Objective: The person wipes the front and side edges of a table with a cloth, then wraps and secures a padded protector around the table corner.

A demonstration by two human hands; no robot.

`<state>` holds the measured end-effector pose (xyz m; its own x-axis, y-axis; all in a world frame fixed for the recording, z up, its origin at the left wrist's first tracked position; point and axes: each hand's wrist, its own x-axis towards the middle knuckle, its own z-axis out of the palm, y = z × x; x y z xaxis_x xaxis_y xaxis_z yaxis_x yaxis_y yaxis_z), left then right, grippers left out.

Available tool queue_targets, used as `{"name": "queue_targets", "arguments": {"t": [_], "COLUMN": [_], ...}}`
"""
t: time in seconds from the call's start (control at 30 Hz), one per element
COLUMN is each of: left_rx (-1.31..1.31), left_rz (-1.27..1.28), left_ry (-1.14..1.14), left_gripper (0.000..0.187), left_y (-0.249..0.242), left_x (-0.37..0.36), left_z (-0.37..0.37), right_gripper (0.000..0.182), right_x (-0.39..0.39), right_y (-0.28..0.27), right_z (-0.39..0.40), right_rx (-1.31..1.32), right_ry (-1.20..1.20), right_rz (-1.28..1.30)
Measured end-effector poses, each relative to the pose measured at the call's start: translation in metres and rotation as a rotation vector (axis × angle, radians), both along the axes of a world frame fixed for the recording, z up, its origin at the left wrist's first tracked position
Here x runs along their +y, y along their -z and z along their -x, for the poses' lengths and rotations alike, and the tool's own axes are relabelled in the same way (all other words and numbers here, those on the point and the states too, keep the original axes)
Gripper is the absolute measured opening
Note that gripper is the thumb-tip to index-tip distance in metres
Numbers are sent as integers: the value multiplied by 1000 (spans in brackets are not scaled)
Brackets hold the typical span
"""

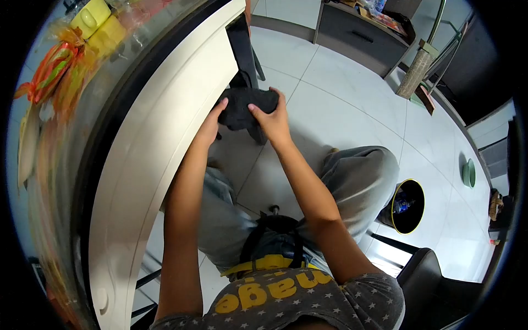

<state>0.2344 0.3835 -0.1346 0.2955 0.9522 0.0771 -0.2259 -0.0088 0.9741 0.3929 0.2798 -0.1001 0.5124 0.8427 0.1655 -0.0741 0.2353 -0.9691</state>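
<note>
A dark grey, soft-looking bundle, perhaps a folded cloth, is held between my two hands beside the white table edge. My left hand grips its left end, thumb on top, with most of the fingers hidden behind the table edge and the bundle. At the right end, my right hand closes around it, thumb pressed on the upper face and fingers curled over the far side. Just behind the bundle stands a black table leg.
The white table curves along my left, topped by a clear cover and a red-orange plastic bag. A black bin with a yellow rim is beside my knee. A black chair, green bowl and broom stand rightward.
</note>
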Motion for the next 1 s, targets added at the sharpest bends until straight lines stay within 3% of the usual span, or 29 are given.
{"name": "queue_targets", "arguments": {"t": [0.03, 0.07, 0.1, 0.17, 0.23, 0.37, 0.47, 0.6, 0.7, 0.77, 0.83, 0.87, 0.9, 1.0], "left_rx": [0, 216, 432, 278, 193, 201, 407, 564, 492, 501, 279, 302, 150, 103], "left_rz": [2, -179, -361, -445, -308, -377, -516, -669, -507, -481, -534, -392, -302, -375], "left_ry": [0, -153, -305, -568, -602, -715, -843, -927, -839, -822, -847, -783, -725, -798], "left_gripper": [47, 48, 50, 40, 38, 35, 37, 27, 26, 31, 37, 40, 39, 39], "left_y": [-4, -8, -13, -39, -45, -41, -22, 42, 33, 24, -14, -30, -34, -23], "left_x": [-2, -4, -8, -33, -33, -9, -2, 14, 2, 5, 9, 7, 7, 12], "left_z": [-6, -14, -25, -58, -72, -91, -99, -92, -93, -92, -95, -90, -91, -98], "right_gripper": [63, 51, 51, 43, 41, 40, 37, 36, 37, 37, 35, 34, 34, 35], "right_x": [1, 4, 10, 22, 34, 45, 44, 43, 39, 39, 47, 49, 50, 57], "right_y": [-8, -13, -14, -14, -16, -8, 8, 49, 51, 35, 6, -10, -16, 13], "right_z": [3, 11, 19, 34, 37, 19, 10, 12, 13, 12, 10, 8, 7, 5], "right_rx": [-120, -289, -289, -518, -509, -608, -589, -373, -374, -564, -573, -660, -747, -652], "right_ry": [77, 242, 243, 428, 460, 532, 448, 351, 344, 395, 417, 403, 380, 396], "right_rz": [2, -82, -81, -183, -264, -247, -174, -36, -6, -123, -194, -257, -317, -314]}}
